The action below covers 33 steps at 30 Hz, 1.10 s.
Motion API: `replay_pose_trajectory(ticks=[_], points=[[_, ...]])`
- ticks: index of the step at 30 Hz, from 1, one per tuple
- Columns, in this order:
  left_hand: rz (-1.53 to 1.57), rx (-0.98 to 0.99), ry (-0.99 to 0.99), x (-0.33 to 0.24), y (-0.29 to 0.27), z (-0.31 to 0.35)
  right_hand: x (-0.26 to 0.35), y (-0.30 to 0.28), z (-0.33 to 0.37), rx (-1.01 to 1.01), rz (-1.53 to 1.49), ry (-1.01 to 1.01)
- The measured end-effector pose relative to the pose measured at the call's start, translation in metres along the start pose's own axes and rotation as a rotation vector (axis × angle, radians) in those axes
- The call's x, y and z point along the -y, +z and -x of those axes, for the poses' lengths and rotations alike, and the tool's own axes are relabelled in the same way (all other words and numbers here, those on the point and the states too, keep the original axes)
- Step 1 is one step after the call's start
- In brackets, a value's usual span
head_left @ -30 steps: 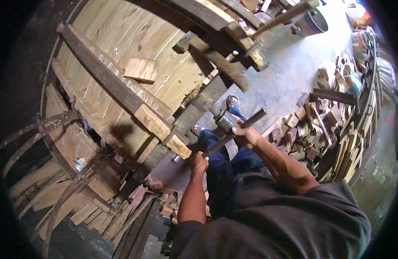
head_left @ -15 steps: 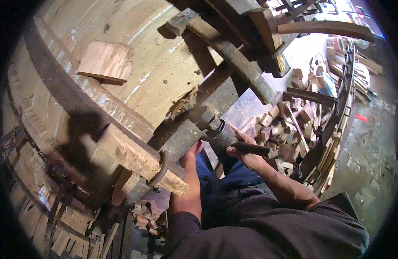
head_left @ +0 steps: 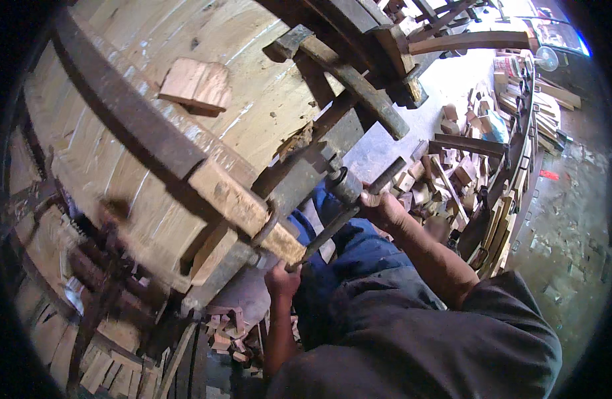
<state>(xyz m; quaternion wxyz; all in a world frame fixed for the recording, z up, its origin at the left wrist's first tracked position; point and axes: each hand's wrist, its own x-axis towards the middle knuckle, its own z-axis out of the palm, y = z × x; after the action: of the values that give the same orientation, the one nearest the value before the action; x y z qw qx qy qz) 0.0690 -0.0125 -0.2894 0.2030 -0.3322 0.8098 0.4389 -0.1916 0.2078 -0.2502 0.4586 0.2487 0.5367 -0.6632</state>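
A heavy steel clamp (head_left: 289,189) is set against a large curved panel of wooden boards (head_left: 253,100). At its end is a thick round screw head (head_left: 346,186) with a dark metal bar handle (head_left: 329,233) slanting through it. My left hand (head_left: 283,280) is closed round the handle's lower end, beside the tip of a pale wooden block (head_left: 243,203). My right hand (head_left: 384,211) is wrapped on the handle by the screw head, its thumb showing and some fingers hidden. A metal ring crosses the wooden block.
A loose wood block (head_left: 196,86) lies on the panel. Beyond it a hammer-shaped clamp part (head_left: 349,76) juts out. Offcuts (head_left: 419,186) heap up to the right, near a rack of stacked wood strips (head_left: 512,213). A dark curved metal band (head_left: 113,100) crosses the panel.
The bar handle has turned from pointing right to a steep slant. My left hand has come from under the clamp to its lower end. The panel appears shifted right in view.
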Motion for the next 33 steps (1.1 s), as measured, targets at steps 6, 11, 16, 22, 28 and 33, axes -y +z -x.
replay_pose_trajectory(ticks=[6, 11, 16, 22, 28, 33], points=[[0.314, -0.083, -0.058, -0.058, -0.058, 0.088, 0.022, 0.03, 0.017, -0.124, -0.164, 0.217], [0.363, -0.343, 0.131, -0.093, -0.065, 0.11, 0.025, 0.085, 0.086, -0.472, 1.459, -0.778], [0.247, -0.381, 0.171, -0.086, -0.046, 0.106, -0.054, 0.105, 0.072, 0.878, 1.751, -0.866], [0.179, -0.464, 0.522, -0.104, -0.042, 0.105, -0.135, 0.027, 0.017, 1.068, 1.546, -0.673], [0.049, -0.422, 0.907, -0.209, -0.063, 0.102, -0.033, 0.042, 0.059, 1.086, 1.244, -0.749], [-0.02, -0.166, 0.98, -0.28, -0.04, 0.074, 0.053, 0.023, 0.064, 1.24, 1.021, -0.924]])
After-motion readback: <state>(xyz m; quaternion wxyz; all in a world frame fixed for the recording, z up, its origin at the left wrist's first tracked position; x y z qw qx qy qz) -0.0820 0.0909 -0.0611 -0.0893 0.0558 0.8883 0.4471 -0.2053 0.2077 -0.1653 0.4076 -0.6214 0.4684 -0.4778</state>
